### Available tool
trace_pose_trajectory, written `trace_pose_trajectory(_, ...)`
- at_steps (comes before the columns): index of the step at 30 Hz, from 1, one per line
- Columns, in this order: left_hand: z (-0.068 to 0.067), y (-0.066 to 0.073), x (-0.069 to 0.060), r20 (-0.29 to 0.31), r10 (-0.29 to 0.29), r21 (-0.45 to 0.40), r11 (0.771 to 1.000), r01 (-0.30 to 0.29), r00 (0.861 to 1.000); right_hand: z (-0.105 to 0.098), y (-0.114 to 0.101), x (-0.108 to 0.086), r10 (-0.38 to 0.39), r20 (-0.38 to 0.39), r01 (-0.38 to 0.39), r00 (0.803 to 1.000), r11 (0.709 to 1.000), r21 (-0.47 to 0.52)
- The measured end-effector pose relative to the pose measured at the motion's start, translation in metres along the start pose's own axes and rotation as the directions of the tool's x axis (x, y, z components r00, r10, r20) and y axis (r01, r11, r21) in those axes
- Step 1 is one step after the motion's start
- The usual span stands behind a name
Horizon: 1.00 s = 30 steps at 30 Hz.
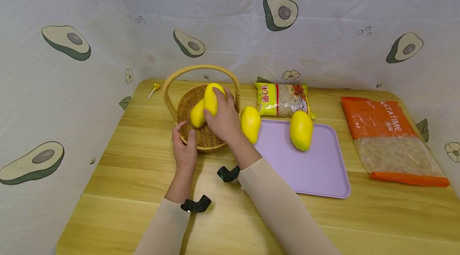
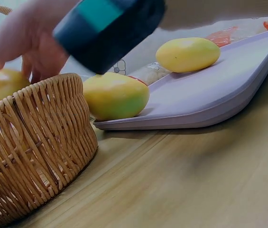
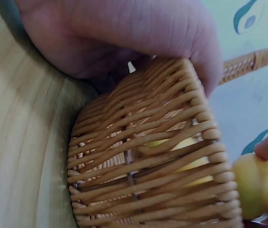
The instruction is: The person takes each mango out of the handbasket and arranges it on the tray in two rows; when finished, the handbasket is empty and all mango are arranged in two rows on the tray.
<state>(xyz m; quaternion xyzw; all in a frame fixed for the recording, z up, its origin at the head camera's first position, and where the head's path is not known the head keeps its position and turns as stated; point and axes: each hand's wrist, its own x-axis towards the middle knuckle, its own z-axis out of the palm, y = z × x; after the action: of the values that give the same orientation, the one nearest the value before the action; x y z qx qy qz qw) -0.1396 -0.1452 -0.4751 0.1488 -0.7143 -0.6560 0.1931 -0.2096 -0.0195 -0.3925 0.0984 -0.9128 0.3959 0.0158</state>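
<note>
Person's right hand (image 1: 225, 118) curled part-closed round a yellow mango (image 1: 211, 99), thumb and fingers on its flanks. Fruit at the mouth of the wicker basket (image 1: 212, 147), just by a second mango (image 1: 197, 116) lying inside; whether the two touch, cannot tell. Left hand (image 1: 185, 153) partly curved at the basket's near-left rim, thumb over the edge. Held fruit probably firm, of modest weight, its smooth skin a little slippery; best taken broadly about the fat middle. Basket likely light, slightly springy; rim its surest hold.
</note>
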Motion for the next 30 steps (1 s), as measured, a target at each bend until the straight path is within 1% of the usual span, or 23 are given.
trace_pose_trajectory(3,0.000,0.000,0.000,-0.007,0.007,-0.001,1.000,-0.007,1.000,-0.006,-0.003,-0.010,-0.030,0.004,0.030,1.000,1.000,0.008)
trace_pose_trajectory(7,-0.001,0.000,0.001,-0.017,0.001,0.007,1.000,-0.001,1.000,-0.016,-0.004,-0.026,-0.090,0.022,0.090,0.996,0.996,-0.007)
trace_pose_trajectory(10,-0.001,0.000,0.001,-0.017,-0.004,0.014,1.000,0.004,1.000,-0.023,-0.004,-0.037,-0.129,0.054,0.130,0.990,0.991,-0.027)
trace_pose_trajectory(14,0.000,-0.001,0.002,-0.021,0.017,0.017,1.000,-0.017,1.000,-0.034,0.000,-0.053,-0.150,0.118,0.155,0.982,0.987,-0.034)
trace_pose_trajectory(18,0.000,0.000,0.001,-0.025,0.033,0.016,0.999,-0.033,0.999,-0.045,0.006,-0.070,-0.138,0.181,0.146,0.974,0.989,-0.034)
trace_pose_trajectory(21,0.000,0.000,0.001,-0.023,0.028,0.014,1.000,-0.028,0.999,-0.053,0.010,-0.081,-0.126,0.195,0.135,0.973,0.990,-0.034)
trace_pose_trajectory(23,0.000,0.000,0.000,-0.020,0.023,0.016,1.000,-0.023,1.000,-0.059,0.014,-0.088,-0.117,0.185,0.124,0.976,0.992,-0.026)
trace_pose_trajectory(26,0.000,0.001,-0.001,-0.020,0.012,0.017,1.000,-0.012,1.000,-0.069,0.020,-0.098,-0.074,0.171,0.073,0.982,0.997,0.008)
trace_pose_trajectory(30,0.001,-0.001,-0.001,-0.015,0.004,0.009,1.000,-0.004,1.000,-0.082,0.029,-0.107,0.010,0.169,-0.027,0.986,0.995,0.095)
